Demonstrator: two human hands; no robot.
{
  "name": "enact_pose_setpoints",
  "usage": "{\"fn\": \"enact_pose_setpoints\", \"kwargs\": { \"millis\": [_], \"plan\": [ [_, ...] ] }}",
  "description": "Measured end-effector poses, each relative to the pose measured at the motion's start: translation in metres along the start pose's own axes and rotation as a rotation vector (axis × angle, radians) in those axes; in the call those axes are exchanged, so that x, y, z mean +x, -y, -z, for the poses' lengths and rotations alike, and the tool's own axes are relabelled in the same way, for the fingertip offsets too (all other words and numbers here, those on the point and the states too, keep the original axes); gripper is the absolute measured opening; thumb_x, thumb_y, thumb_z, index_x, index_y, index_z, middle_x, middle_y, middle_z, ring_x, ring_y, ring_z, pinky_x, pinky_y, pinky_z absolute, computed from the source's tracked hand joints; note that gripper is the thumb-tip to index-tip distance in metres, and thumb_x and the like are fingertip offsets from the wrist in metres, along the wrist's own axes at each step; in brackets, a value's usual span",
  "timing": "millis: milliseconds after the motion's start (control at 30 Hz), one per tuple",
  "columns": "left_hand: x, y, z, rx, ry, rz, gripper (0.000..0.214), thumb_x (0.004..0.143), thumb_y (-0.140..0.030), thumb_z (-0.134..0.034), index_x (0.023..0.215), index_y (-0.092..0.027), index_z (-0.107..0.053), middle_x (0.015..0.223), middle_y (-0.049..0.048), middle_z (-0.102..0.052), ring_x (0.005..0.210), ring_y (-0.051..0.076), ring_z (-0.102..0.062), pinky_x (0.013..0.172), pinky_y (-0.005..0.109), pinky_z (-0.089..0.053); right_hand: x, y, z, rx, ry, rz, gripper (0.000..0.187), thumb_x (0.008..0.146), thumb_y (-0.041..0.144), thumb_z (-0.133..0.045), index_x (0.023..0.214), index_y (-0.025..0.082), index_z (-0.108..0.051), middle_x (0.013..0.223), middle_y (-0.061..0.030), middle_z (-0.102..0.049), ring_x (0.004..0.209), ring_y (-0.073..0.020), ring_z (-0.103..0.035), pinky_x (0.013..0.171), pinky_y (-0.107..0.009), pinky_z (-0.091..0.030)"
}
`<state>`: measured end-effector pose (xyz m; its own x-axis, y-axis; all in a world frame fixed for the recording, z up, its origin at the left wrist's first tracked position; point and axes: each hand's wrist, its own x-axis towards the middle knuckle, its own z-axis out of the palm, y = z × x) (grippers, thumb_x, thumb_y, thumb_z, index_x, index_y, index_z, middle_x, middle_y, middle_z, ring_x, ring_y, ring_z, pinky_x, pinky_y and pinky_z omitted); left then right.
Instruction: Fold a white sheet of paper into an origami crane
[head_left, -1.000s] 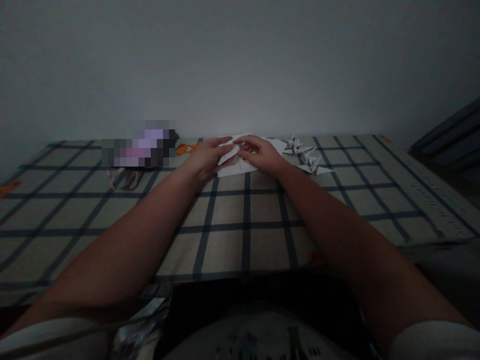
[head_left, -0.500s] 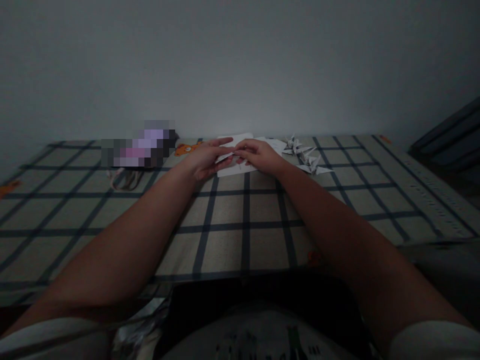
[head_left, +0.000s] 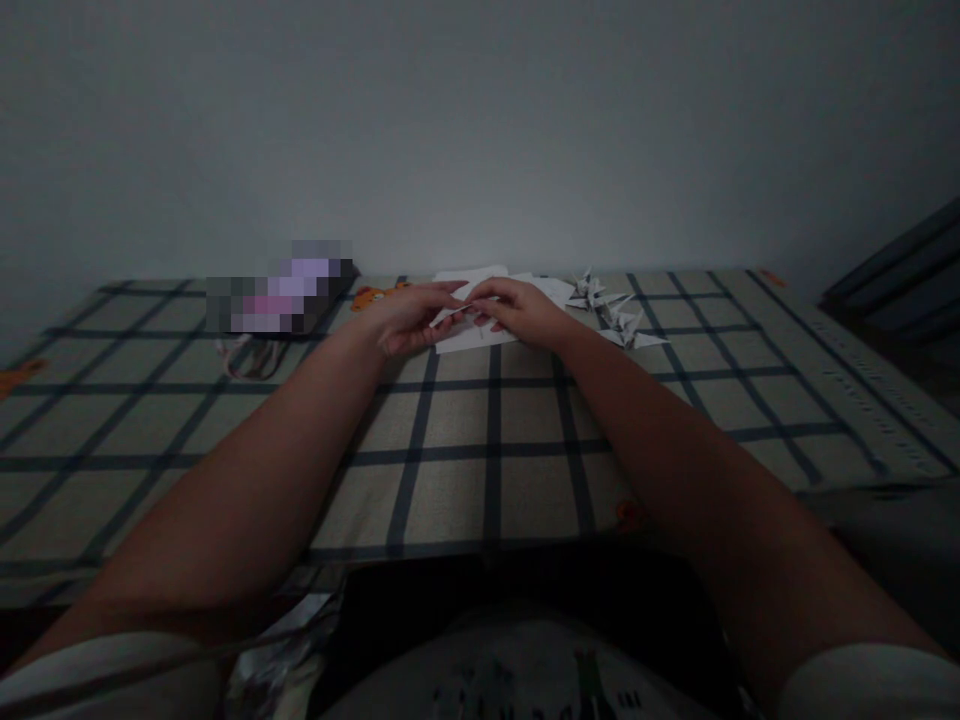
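Both hands meet at the far middle of a bed covered in a checked sheet (head_left: pixel 487 440). My left hand (head_left: pixel 409 318) and my right hand (head_left: pixel 517 310) pinch a small folded piece of white paper (head_left: pixel 450 313) between their fingertips. Under the hands lies a flat stack of white paper sheets (head_left: pixel 480 338). Folded paper cranes (head_left: pixel 611 308) stand just right of my right hand.
A blurred purple and dark object (head_left: pixel 281 293) lies at the far left by the wall, with pale straps (head_left: pixel 247 358) in front of it. A grey wall runs behind the bed. Dark furniture (head_left: pixel 900 290) stands at the right. My lap fills the bottom edge.
The folded paper between the fingertips has been pressed flatter and narrower. Both hands stay in nearly the same place.
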<state>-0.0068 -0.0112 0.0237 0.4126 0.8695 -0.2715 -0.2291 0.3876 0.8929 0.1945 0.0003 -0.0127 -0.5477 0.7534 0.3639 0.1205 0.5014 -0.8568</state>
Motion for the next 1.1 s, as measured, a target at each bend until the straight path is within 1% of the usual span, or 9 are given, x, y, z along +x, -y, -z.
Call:
{"fn": "enact_pose_setpoints", "kwargs": {
  "millis": [200,300,500,633,700,800,900,1000,1100],
  "plan": [
    [0.001,-0.001,0.004,-0.016,-0.047,0.015,0.022,0.096,0.0,-0.049,0.093,-0.007,-0.069,0.072,0.0034,-0.072,0.056,0.004,-0.061,0.057,0.009,-0.049,0.003,-0.002,-0.005,0.026,-0.033,0.026,0.03,0.096,0.041,-0.062,0.111,0.015,-0.065,0.084,-0.0026,-0.072,0.062,-0.0085,-0.066,0.06,-0.02,-0.056],
    [0.001,-0.002,0.007,-0.046,-0.018,0.023,0.02,0.096,0.0,-0.049,0.094,-0.006,-0.069,0.073,0.0035,-0.072,0.058,0.004,-0.06,0.057,0.009,-0.049,0.001,0.005,-0.008,0.003,-0.033,0.002,0.036,0.097,0.046,-0.06,0.114,0.015,-0.063,0.07,0.0002,-0.068,0.056,-0.0096,-0.065,0.053,-0.019,-0.053],
    [0.0,-0.005,0.008,-0.045,0.022,0.09,0.019,0.09,0.004,-0.052,0.095,-0.007,-0.067,0.066,0.0027,-0.068,0.05,0.003,-0.057,0.047,0.007,-0.046,-0.004,0.015,-0.005,-0.011,0.042,-0.037,0.03,0.1,0.039,-0.056,0.118,0.015,-0.061,0.064,0.0029,-0.066,0.049,-0.0076,-0.063,0.048,-0.016,-0.048],
    [0.003,-0.001,0.01,0.015,0.093,0.022,0.026,0.087,0.004,-0.055,0.103,-0.01,-0.069,0.079,0.0019,-0.072,0.056,0.004,-0.062,0.053,0.008,-0.051,-0.004,0.011,-0.003,-0.026,0.026,-0.081,0.026,0.102,0.032,-0.052,0.117,0.014,-0.061,0.061,0.0031,-0.064,0.047,-0.0075,-0.06,0.048,-0.017,-0.047],
    [0.003,0.004,0.007,0.061,0.062,-0.048,0.027,0.085,0.001,-0.062,0.108,-0.012,-0.071,0.076,-0.0001,-0.07,0.051,0.003,-0.059,0.049,0.008,-0.048,-0.003,0.008,-0.003,-0.024,-0.031,-0.066,0.024,0.101,0.033,-0.052,0.113,0.015,-0.061,0.066,0.0017,-0.066,0.051,-0.0079,-0.062,0.051,-0.018,-0.048],
    [0.0,0.01,-0.003,0.015,-0.039,-0.194,0.04,0.082,0.001,-0.065,0.118,-0.016,-0.069,0.095,0.0045,-0.075,0.078,0.011,-0.073,0.072,0.018,-0.06,-0.002,0.003,-0.004,-0.03,-0.129,-0.028,0.028,0.098,0.039,-0.055,0.119,0.019,-0.058,0.077,0.0004,-0.068,0.059,-0.0089,-0.063,0.058,-0.02,-0.051],
    [-0.003,0.014,-0.013,-0.002,-0.092,-0.249,0.058,0.08,0.002,-0.066,0.134,-0.021,-0.063,0.108,0.006,-0.076,0.09,0.013,-0.074,0.084,0.023,-0.061,-0.001,0.001,-0.007,-0.077,-0.2,0.01,0.042,0.093,0.037,-0.063,0.13,0.023,-0.051,0.085,0.0011,-0.066,0.067,-0.0105,-0.063,0.064,-0.022,-0.052],
    [-0.005,0.015,-0.017,0.029,-0.14,-0.248,0.068,0.079,0.002,-0.066,0.142,-0.023,-0.059,0.112,0.0086,-0.076,0.092,0.014,-0.074,0.084,0.023,-0.059,0.0,-0.001,-0.007,-0.135,-0.24,0.043,0.044,0.089,0.031,-0.065,0.13,0.024,-0.051,0.09,0.001,-0.064,0.073,-0.0118,-0.062,0.069,-0.023,-0.052],
    [-0.006,0.014,-0.015,0.067,-0.178,-0.253,0.074,0.077,0.0,-0.068,0.145,-0.028,-0.058,0.111,0.0062,-0.077,0.085,0.013,-0.074,0.074,0.019,-0.058,0.002,-0.002,-0.007,-0.133,-0.267,0.051,0.039,0.09,0.029,-0.062,0.127,0.023,-0.053,0.086,0.0016,-0.062,0.077,-0.0135,-0.062,0.074,-0.025,-0.052]
  ]
}}
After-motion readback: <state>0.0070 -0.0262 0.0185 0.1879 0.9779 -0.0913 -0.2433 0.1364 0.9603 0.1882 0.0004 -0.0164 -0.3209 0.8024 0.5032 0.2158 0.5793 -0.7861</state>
